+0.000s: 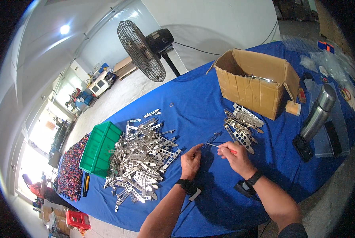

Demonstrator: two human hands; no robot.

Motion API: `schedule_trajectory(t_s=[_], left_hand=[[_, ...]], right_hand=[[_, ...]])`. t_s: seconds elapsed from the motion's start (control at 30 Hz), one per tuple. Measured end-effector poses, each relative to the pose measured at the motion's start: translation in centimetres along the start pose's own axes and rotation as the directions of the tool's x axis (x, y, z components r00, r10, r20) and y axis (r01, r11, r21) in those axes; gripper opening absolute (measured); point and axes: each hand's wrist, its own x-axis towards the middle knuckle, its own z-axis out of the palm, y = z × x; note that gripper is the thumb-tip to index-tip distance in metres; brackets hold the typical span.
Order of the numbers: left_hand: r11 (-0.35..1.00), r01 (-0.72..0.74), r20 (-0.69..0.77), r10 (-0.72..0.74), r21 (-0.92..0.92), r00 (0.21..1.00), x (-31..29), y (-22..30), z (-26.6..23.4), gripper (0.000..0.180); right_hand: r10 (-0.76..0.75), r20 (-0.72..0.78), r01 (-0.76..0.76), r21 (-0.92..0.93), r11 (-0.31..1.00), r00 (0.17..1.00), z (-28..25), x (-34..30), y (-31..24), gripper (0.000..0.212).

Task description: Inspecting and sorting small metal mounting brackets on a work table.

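My left hand (191, 162) is closed on the near end of a perforated metal strip (214, 138), which points away to the right over the blue cloth. In my right hand (237, 159) is a thin tool with a red handle (233, 151), probably a small screwdriver. Its slim shaft reaches left to the strip beside my left fingertips. Whether the tip touches the strip is too small to tell. A big loose heap of similar metal strips (143, 154) lies left of my left hand. Beyond my right hand is a smaller, neater pile of strips (243, 125).
A green plastic bin (93, 154) leans by the heap, with many small coloured pieces (71, 170) beyond. An open cardboard box (247, 87) stands at the far right. A steel flask (320, 111) and black case (302, 148) are at right; a fan (141, 49) stands behind.
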Motion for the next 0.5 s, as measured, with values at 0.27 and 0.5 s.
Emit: schedule_trajectory(t_s=[0.27,0.5], left_hand=[[0.999,-0.046,-0.033,0.046,-0.006,0.998,0.1,-0.7,0.2,0.028],[0.996,-0.078,-0.075,0.075,-0.036,0.994,0.1,-1.0,0.6,0.029]], right_hand=[[0.013,-0.045,-0.007,0.116,0.993,0.999,-0.1,-0.3,-0.7,0.02],[-0.025,0.052,0.025,-0.003,1.0,0.998,0.6,-0.5,-0.5,0.021]])
